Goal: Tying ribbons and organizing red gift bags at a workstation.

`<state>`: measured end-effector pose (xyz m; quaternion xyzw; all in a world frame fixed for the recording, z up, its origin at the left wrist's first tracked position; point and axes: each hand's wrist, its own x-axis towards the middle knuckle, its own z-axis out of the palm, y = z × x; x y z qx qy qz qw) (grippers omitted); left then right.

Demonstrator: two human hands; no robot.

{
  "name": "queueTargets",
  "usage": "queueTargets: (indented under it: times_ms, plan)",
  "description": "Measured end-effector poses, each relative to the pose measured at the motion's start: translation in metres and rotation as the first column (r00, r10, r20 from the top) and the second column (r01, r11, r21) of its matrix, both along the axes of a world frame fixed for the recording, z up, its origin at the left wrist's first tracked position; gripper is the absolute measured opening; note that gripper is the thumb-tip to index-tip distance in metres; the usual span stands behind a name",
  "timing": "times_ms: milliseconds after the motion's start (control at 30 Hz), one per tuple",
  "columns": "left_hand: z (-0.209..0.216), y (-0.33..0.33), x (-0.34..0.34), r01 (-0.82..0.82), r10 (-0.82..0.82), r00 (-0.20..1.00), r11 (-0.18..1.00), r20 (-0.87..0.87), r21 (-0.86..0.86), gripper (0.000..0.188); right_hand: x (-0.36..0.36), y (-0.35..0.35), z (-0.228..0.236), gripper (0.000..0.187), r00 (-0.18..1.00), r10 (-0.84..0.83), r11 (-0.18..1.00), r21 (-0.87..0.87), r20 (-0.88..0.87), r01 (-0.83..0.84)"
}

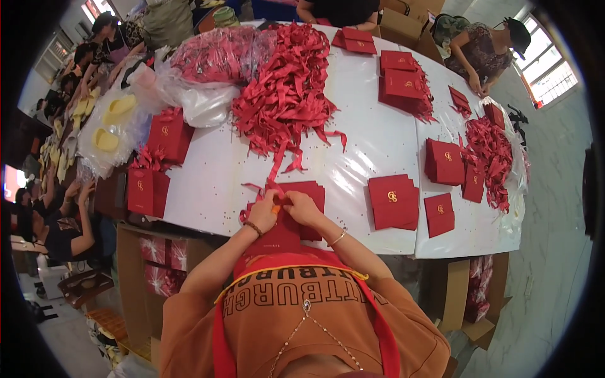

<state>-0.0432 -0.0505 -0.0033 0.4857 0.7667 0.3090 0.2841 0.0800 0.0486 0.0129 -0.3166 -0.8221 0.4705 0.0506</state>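
My left hand [263,214] and my right hand [301,208] meet at the near edge of the white table, fingers closed in a pinch. Between their fingertips runs a red ribbon [275,186]; its loose ends stick out to the left. Below the hands, a flat red paper piece like a small gift bag [277,238] rests against my apron. Something small and orange shows at the left fingers. Beside my right hand lies a stack of similar red paper pieces [315,196], partly covered. Just beyond is a large heap of red ribbons [287,94]. My fingers hide the exact grip.
More red stacks [392,203] stand to the right, near a second ribbon heap [488,157]. Further red stacks [144,192] and yellow shoes in plastic [106,140] are at left. Cardboard boxes [135,264] stand below the table edge. Other people work around the table.
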Motion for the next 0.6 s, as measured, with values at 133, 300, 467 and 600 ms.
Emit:
queueTargets:
  times_ms: [133,300,467,600]
  plan:
    - [-0.003,0.006,-0.001,0.022,-0.018,0.998,0.997,-0.063,0.068,0.028,0.001,0.009,-0.004,0.026,0.996,0.005,1.000,-0.018,-0.090,-0.006]
    - [0.014,0.005,0.008,-0.008,0.006,0.991,1.000,-0.135,-0.016,0.026,0.004,0.014,-0.002,0.026,0.991,-0.029,0.984,-0.180,-0.132,0.005]
    - [0.017,0.004,0.012,-0.051,0.053,0.998,0.997,0.034,-0.065,0.027,0.002,0.015,0.002,0.027,0.999,-0.031,0.974,-0.226,-0.026,0.025]
    - [0.012,0.003,0.009,-0.122,0.121,0.987,0.992,0.104,0.006,0.017,0.003,0.018,-0.002,0.027,0.998,-0.011,0.976,-0.217,-0.067,-0.004]
